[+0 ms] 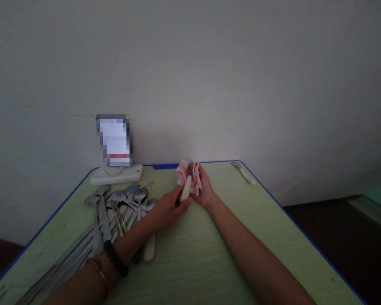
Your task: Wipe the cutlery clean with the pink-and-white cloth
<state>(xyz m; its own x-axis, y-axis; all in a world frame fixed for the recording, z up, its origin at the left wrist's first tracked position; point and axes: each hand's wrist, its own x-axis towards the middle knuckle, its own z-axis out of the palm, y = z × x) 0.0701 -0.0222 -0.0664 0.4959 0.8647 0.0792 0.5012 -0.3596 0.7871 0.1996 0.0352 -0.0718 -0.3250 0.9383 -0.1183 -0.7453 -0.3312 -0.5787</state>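
Two bare forearms (250, 245) stretch over the tabletop (193, 258) from the near edge of the view, and a black beaded bracelet (116, 258) and a copper-coloured bangle (98, 271) circle the left one. Between the hands, near the middle of the tabletop's far side, is a fork (186, 188) with a cream handle, its metal head pointing far and tilted slightly right. The left hand (169, 207) has its fingers closed on the near end of that handle. The right hand (206, 190) grips a folded pink and white cloth (196, 176), which lies behind and around the fork's head; most of the right fingers are hidden by it.

To the left, partly covered by the left forearm, lies a heap of metal cutlery (106, 218), with spoons, forks and long plain handles crossing one another. One cream-handled piece (150, 248) sticks out on its right side. Beyond the heap, a phone (117, 144) with a blurred, lit screen stands upright in a white stand (117, 174). Near the far right corner rests another cream-handled utensil (244, 173), well apart from the heap. A plain grey wall (209, 76) rises behind the blue-edged tabletop.
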